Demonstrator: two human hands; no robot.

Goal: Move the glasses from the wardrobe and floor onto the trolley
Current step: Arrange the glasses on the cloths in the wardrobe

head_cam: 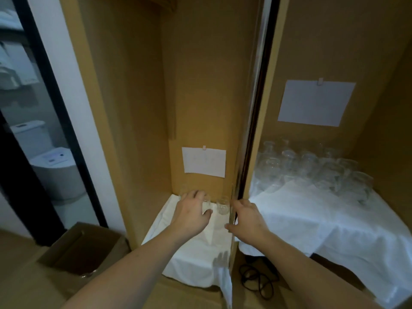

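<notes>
Dim wardrobe [138, 103], white cloth [191, 253] underfoot. Left hand [191, 216] curled round a glass [206, 202]; right hand [247, 219] spread — empty — near another glass [223, 205]. Best lifted straight up, clear of neighbours.

The wardrobe floor [156, 204] carries a white cloth [196, 253] with a few glasses [223, 205] at its back. The right compartment's white cloth [301, 219] bears many glasses [312, 166].

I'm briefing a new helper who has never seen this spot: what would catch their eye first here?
Most striking is the crowd of clear glasses at the back of the right wardrobe compartment, standing on a white cloth. Next come the two bare hands reaching low into the left compartment: the left hand is over a glass at the back, the right hand beside a small glass. A white paper sheet hangs on the back wall above the glasses.
</notes>
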